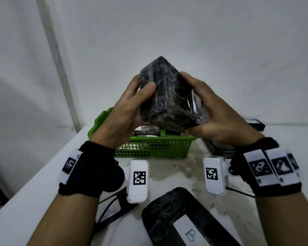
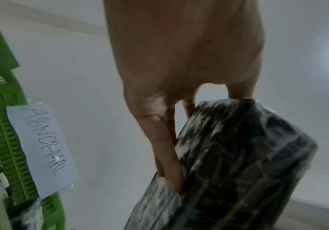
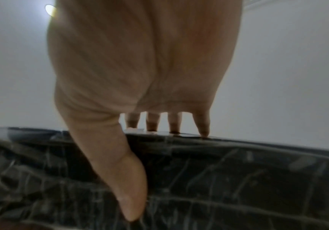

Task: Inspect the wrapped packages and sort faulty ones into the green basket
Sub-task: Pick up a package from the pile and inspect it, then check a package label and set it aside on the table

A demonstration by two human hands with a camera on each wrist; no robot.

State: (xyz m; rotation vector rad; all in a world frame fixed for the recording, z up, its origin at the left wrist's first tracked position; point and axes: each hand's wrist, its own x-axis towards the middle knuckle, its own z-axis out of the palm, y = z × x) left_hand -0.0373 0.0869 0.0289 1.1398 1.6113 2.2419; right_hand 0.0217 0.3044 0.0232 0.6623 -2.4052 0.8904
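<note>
In the head view we hold a black package (image 1: 165, 96), wrapped in crinkled clear film, up in the middle of the frame, tilted with one corner pointing up. Our left hand (image 1: 126, 110) grips its left side, thumb curled over the near face and fingers behind. Our right hand (image 1: 215, 114) clasps the right side, thumb under the lower edge, fingers wrapped over the top right. Directly below the package sits the green basket (image 1: 149, 148) on the white table (image 1: 43, 183), with a few dark wrapped items inside. At lower centre another package (image 1: 181, 219) lies flat, bearing a white label. More dark packages (image 1: 219, 148) lie at the right, partly hidden by our right wrist.

In the left wrist view our left hand (image 2: 179, 65) reaches down from the top, fingers (image 2: 165, 149) pressed along the package (image 2: 238, 163) at lower right. The basket (image 2: 5, 140) fills the left edge, carrying a paper note (image 2: 41, 147) reading "ABNORMAL".

In the right wrist view our right hand (image 3: 139, 62) comes from the top; the thumb (image 3: 124, 179) lies across the package (image 3: 238, 179), which spans the lower half, and four fingers hook over its far edge.
</note>
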